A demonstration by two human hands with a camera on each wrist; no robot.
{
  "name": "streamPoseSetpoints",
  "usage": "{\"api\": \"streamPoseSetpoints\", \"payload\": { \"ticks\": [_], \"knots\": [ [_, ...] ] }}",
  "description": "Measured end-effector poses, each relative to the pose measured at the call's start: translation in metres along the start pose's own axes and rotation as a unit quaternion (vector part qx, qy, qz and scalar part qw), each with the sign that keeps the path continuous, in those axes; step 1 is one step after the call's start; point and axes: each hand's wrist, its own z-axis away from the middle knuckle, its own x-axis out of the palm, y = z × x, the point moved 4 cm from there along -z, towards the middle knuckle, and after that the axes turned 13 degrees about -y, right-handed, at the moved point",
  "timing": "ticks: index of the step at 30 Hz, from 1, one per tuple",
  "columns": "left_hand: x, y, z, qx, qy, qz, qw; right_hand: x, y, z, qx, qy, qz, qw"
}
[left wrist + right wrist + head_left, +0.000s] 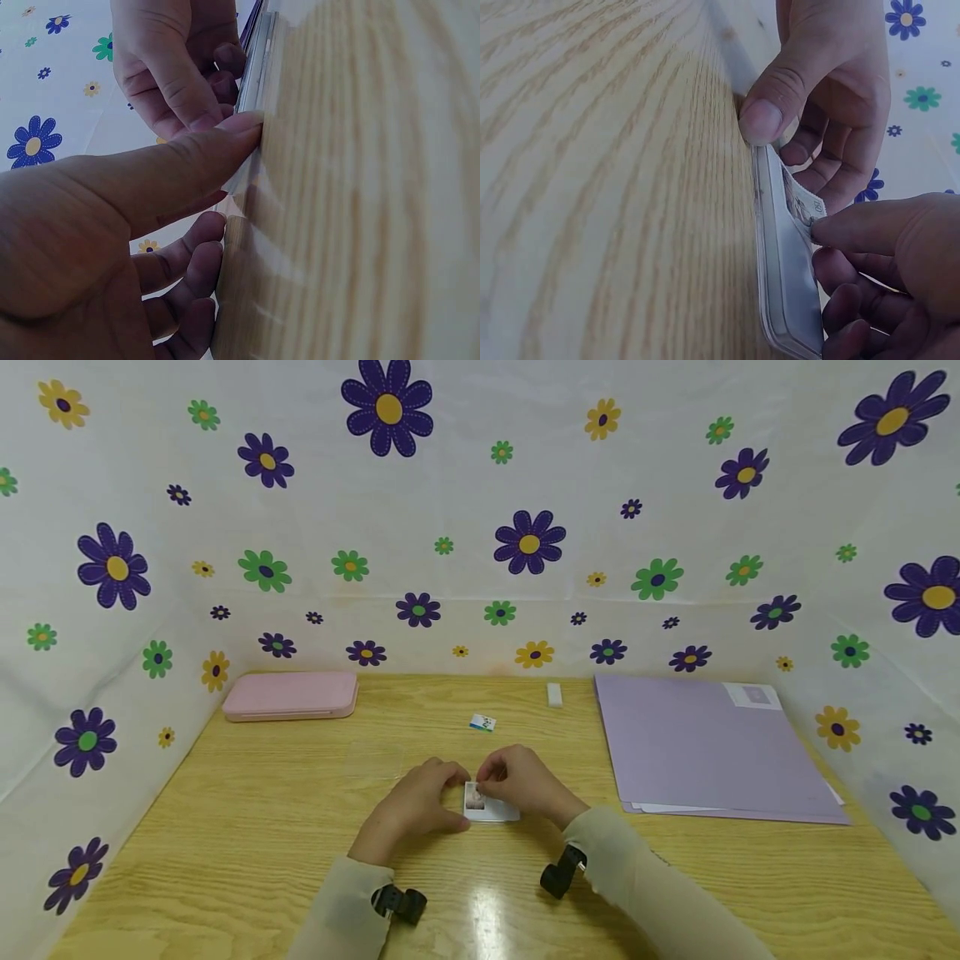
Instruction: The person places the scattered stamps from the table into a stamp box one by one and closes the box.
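Between both hands, a small flat white case point(502, 815) with clear edges lies on the wooden table. A postage stamp point(802, 201) with perforated edges and a brownish picture lies over one end of it, slightly tilted up in the right wrist view. My right hand point(525, 782) pinches the stamp's edge between thumb and index finger, its other fingers curled beside the case. My left hand point(420, 806) holds the left end of the case, the thumb point(762, 121) at the near corner and the fingers at the far side.
Further back are a small colourful printed piece point(482, 722), a white eraser point(554, 695) and a pink pencil case point(291, 696). A clear thin sheet point(372, 760) lies left of centre. At right, a purple folder point(690, 752) has papers poking out. Flowered cloth point(450, 518) surrounds the table.
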Motion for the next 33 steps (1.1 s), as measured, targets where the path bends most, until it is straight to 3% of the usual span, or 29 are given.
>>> {"api": "streamPoseSetpoints", "payload": {
  "ticks": [33],
  "knots": [
    [0.0005,-0.0027,-0.0018,-0.005,-0.005,0.001,1.0,0.001,-0.0021,-0.0024,-0.012,-0.005,0.037,0.999]
  ]
}}
